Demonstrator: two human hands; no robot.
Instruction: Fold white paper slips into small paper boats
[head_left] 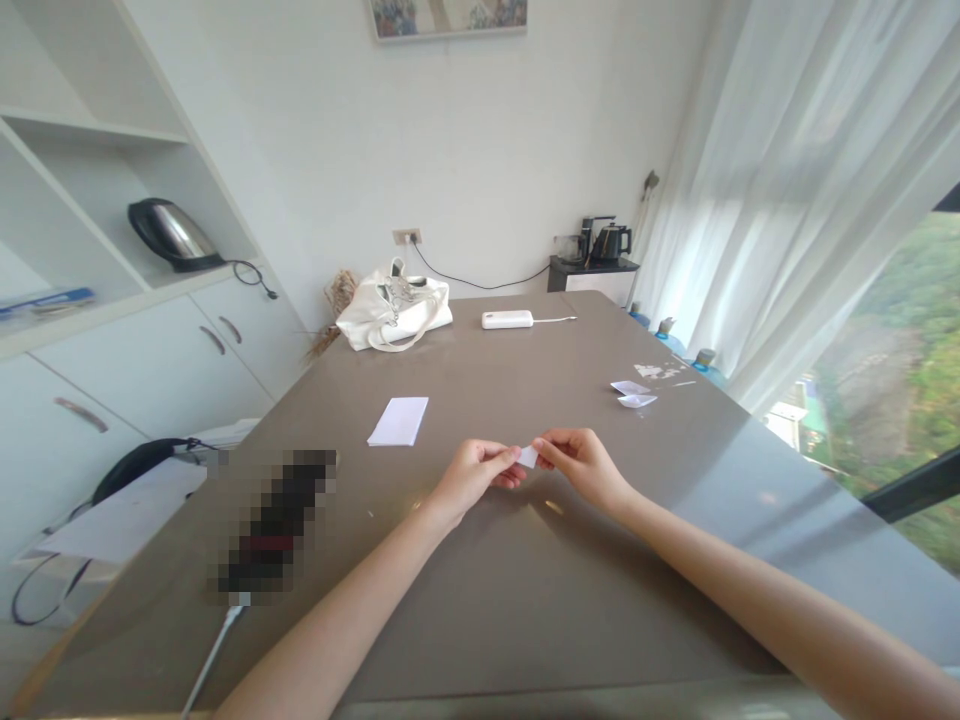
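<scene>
A small white piece of folded paper (528, 457) is held between my two hands, just above the grey-brown table (480, 560). My left hand (484, 465) pinches its left side between thumb and fingers. On its right edge, the thumb and forefinger of my right hand (577, 460) are closed. Fingers cover part of the paper, so its full shape is hidden. Ahead and to the left lies a stack of white paper sheets (399, 421). Two small folded paper pieces, one behind (628, 387) and one in front (637, 401), rest on the right side.
Paper scraps (660, 371) lie near the right edge. A white handbag (394, 310) and a white power bank (507, 319) with a short cable stand at the back. On the left, a blurred-out dark object (277, 525) has a white cable (214, 660) running toward the front edge.
</scene>
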